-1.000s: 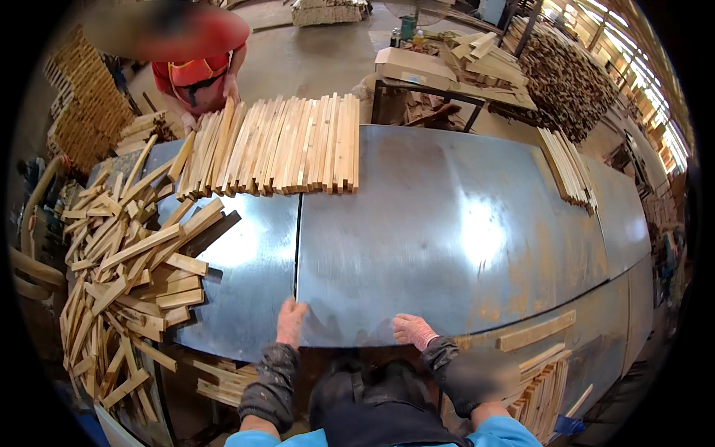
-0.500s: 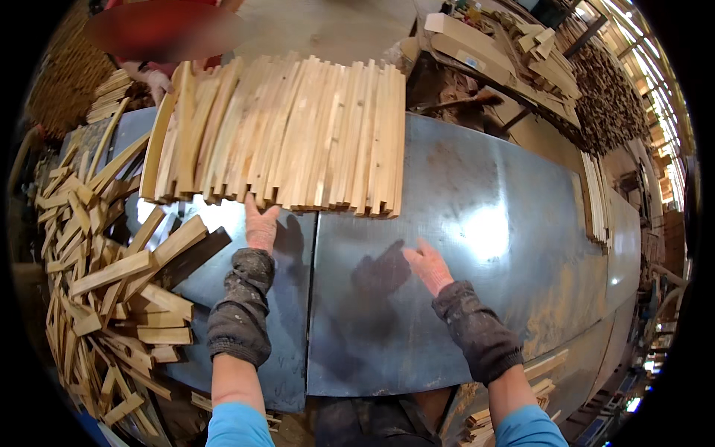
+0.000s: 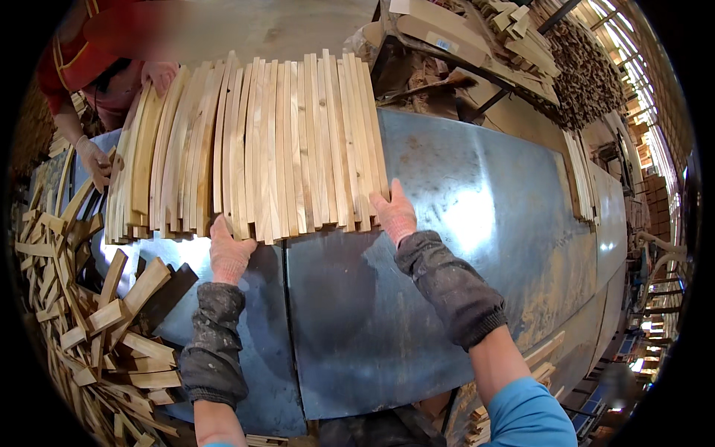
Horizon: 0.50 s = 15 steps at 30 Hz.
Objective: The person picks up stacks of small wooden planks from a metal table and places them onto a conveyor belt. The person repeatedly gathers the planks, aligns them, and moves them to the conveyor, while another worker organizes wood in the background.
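Observation:
A wide row of pale wooden strips lies side by side across the metal table. My left hand, in a pinkish glove, is at the near ends, with its fingertips at a narrow gap in the row and its thumb along the ends to the right. At the row's right edge, my gloved right hand has its fingers along the outermost strip and its thumb at the near end. The strips right of the gap lie between my two hands. Part of my left fingers is hidden by the wood.
A co-worker's gloved hands hold the row's left side. Loose wood offcuts are heaped at the left. The metal table has a seam between my arms. A bench with a cardboard box stands at the far right.
My right hand has moved up to the row's right edge. My left hand stays at the near ends, where a gap now shows. The co-worker's second hand has come into view.

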{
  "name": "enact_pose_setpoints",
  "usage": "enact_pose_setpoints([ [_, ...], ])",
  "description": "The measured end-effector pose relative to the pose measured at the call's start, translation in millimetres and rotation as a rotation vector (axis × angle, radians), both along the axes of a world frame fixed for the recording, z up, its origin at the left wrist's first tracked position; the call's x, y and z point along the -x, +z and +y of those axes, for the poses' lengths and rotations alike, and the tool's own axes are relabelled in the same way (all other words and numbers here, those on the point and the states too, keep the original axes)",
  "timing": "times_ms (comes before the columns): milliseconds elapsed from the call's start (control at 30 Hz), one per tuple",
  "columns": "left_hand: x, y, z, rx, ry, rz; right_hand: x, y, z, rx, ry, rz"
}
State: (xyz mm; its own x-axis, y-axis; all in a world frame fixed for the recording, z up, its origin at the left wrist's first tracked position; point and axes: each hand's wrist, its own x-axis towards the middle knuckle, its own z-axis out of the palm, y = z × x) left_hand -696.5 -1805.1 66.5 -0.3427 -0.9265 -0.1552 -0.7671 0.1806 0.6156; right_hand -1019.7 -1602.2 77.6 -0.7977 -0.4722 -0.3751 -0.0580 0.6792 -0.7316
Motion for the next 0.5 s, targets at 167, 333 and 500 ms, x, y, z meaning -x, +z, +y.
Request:
enact_pose_setpoints([
  [167, 1.7, -11.0, -8.8, 0.034, -0.044, -0.079, -13.2, -9.0, -25.0, -0.079, -0.064, 0.248],
  [333, -9.3, -12.6, 28.4, -0.016, -0.083, 0.061, -19.0, -15.8, 13.6, -0.043, -0.066, 0.263],
  [500, -47.9, 9.4, 126.5, -0.046, -0.094, 0.079, -63.3, 16.4, 101.3, -0.001, -0.084, 0.083],
])
